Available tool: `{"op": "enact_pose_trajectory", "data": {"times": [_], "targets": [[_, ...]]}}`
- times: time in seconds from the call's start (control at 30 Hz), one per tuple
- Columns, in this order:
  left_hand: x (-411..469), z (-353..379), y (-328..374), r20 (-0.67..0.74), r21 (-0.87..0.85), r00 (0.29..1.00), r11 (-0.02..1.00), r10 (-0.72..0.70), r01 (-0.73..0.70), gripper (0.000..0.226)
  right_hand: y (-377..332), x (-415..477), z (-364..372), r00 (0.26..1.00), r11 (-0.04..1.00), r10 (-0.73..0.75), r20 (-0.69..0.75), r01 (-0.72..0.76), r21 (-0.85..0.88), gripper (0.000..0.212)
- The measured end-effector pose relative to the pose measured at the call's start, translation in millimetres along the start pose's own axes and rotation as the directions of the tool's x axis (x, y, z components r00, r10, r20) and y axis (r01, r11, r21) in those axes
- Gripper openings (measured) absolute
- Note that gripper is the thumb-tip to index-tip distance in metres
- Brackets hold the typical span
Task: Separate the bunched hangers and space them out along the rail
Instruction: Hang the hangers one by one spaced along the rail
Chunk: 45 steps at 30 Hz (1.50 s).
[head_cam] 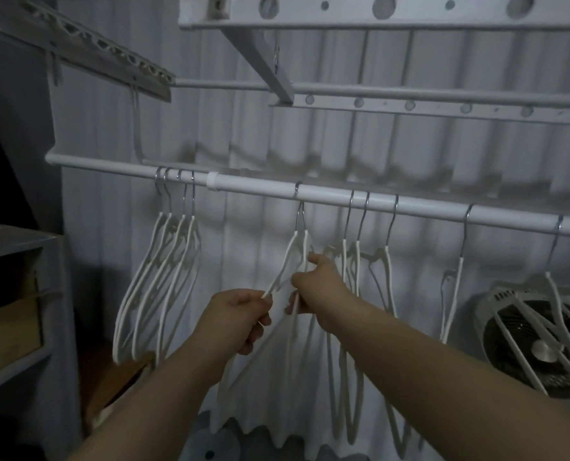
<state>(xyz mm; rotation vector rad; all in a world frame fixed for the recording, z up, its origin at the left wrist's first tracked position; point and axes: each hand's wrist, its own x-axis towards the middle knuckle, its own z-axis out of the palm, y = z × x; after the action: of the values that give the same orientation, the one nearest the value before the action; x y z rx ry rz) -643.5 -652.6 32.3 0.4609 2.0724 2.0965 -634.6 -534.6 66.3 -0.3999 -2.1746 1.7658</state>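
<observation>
Near the left end of the rail (253,186) hangs a bunch of four hangers (163,277). At the rail's middle hangs a pair of hangers (298,247), held below the rail by the left hand (237,317) and the right hand (320,287). Right of these along the rail come two close hangers (350,261), then three single hangers (389,271) well apart. A fan (499,341) sits below the rail's right end, a curtain (243,128) behind the rail, a drying rack (376,104) above it

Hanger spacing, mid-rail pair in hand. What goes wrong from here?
1. The left hand and right hand hold the paired hangers apart low down; their hooks share one spot on the rail and may tangle or unhook.
2. Sliding one left, its hook may snag on the rail collar.
</observation>
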Motion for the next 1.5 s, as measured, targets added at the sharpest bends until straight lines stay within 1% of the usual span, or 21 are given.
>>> {"op": "enact_pose_trajectory", "data": {"times": [0.07, 0.17, 0.27, 0.4, 0.53, 0.6, 0.73, 0.8, 0.9, 0.93, 0.97, 1.03, 1.1, 1.17, 1.23, 1.3, 1.33, 1.4, 1.43, 1.5], "targets": [[1.6, -3.6, 1.1, -0.014, -0.004, 1.000, 1.000, 0.001, -0.001, 0.025, 0.2, 2.8, -5.0, 0.995, 0.999, -0.046, -0.087, 0.047, 0.017, 0.046], [2.3, -10.9, 5.1, -0.039, -0.014, 0.999, 1.000, 0.012, -0.012, 0.023, -3.5, 3.6, -11.0, 0.989, 0.992, -0.055, -0.139, 0.070, 0.108, 0.042], [3.5, -16.8, 6.9, -0.078, 0.001, 0.996, 1.000, 0.030, -0.030, 0.024, -5.4, 1.9, -14.1, 0.990, 0.985, -0.048, -0.134, 0.069, 0.157, 0.045], [3.1, -19.7, 4.3, -0.101, 0.019, 0.993, 0.999, 0.052, -0.050, 0.026, -2.9, 3.3, -8.7, 0.990, 0.981, -0.052, -0.130, 0.075, 0.180, 0.046], [5.9, -24.8, 2.5, -0.144, 0.085, 0.986, 0.994, 0.082, -0.070, 0.029, -2.5, 6.3, -3.6, 0.991, 0.972, -0.063, -0.117, 0.088, 0.220, 0.047], [6.7, -29.1, 3.5, -0.148, 0.095, 0.985, 0.992, 0.091, -0.078, 0.027, -1.4, 8.5, -4.0, 0.991, 0.972, -0.061, -0.122, 0.087, 0.221, 0.047], [9.5, -31.4, 1.1, -0.164, 0.141, 0.978, 0.984, 0.129, -0.106, 0.014, -2.1, 12.6, -6.9, 0.990, 0.974, -0.053, -0.128, 0.079, 0.211, 0.046], [10.3, -29.7, -0.2, -0.172, 0.203, 0.970, 0.970, 0.172, -0.136, 0.014, -6.5, 17.0, -7.9, 0.991, 0.974, -0.050, -0.122, 0.075, 0.212, 0.039], [9.8, -27.8, 0.4, -0.163, 0.272, 0.960, 0.945, 0.229, -0.179, 0.022, -14.2, 23.8, -8.4, 0.992, 0.974, -0.019, -0.124, 0.046, 0.222, 0.023], [9.6, -28.0, 1.2, -0.154, 0.281, 0.962, 0.943, 0.228, -0.178, 0.023, -15.6, 26.2, -9.2, 0.993, 0.972, -0.006, -0.121, 0.034, 0.231, 0.022], [9.9, -28.4, 2.1, -0.142, 0.274, 0.967, 0.947, 0.212, -0.167, 0.024, -16.1, 28.6, -10.3, 0.993, 0.969, 0.010, -0.117, 0.019, 0.247, 0.026], [12.4, -31.5, 2.7, -0.122, 0.210, 0.982, 0.971, 0.147, -0.119, 0.031, -14.6, 31.5, -12.7, 0.993, 0.957, 0.042, -0.110, -0.008, 0.290, 0.030], [15.7, -35.3, 1.5, -0.128, 0.138, 0.989, 0.989, 0.080, -0.062, 0.034, -12.0, 29.7, -14.1, 0.994, 0.951, 0.054, -0.097, -0.021, 0.309, 0.025], [18.4, -38.6, -0.7, -0.151, 0.125, 0.987, 0.992, 0.054, -0.035, 0.029, -9.0, 26.3, -13.5, 0.995, 0.958, 0.032, -0.090, -0.005, 0.287, 0.022], [20.3, -39.9, -3.0, -0.166, 0.140, 0.984, 0.990, 0.059, -0.036, 0.021, -5.9, 22.3, -13.0, 0.996, 0.965, 0.005, -0.087, 0.018, 0.262, 0.029], [21.7, -39.8, -4.2, -0.177, 0.154, 0.980, 0.986, 0.089, -0.061, 0.011, -4.1, 18.3, -13.1, 0.997, 0.968, -0.013, -0.081, 0.033, 0.249, 0.035], [21.9, -39.4, -4.6, -0.186, 0.189, 0.975, 0.978, 0.122, -0.086, 0.011, -3.5, 16.8, -13.8, 0.997, 0.971, -0.013, -0.078, 0.032, 0.239, 0.038], [22.9, -39.5, -7.4, -0.217, 0.307, 0.951, 0.940, 0.222, -0.150, 0.029, -2.3, 16.2, -14.9, 0.996, 0.972, -0.009, -0.085, 0.028, 0.235, 0.039], [22.9, -40.1, -7.5, -0.235, 0.366, 0.933, 0.914, 0.273, -0.175, 0.038, -2.5, 16.9, -14.8, 0.996, 0.969, -0.011, -0.092, 0.033, 0.244, 0.036], [19.6, -40.8, -3.6, -0.245, 0.471, 0.887, 0.848, 0.391, -0.244, 0.043, -5.0, 21.8, -14.1, 0.994, 0.960, -0.004, -0.112, 0.035, 0.277, 0.030]]}}
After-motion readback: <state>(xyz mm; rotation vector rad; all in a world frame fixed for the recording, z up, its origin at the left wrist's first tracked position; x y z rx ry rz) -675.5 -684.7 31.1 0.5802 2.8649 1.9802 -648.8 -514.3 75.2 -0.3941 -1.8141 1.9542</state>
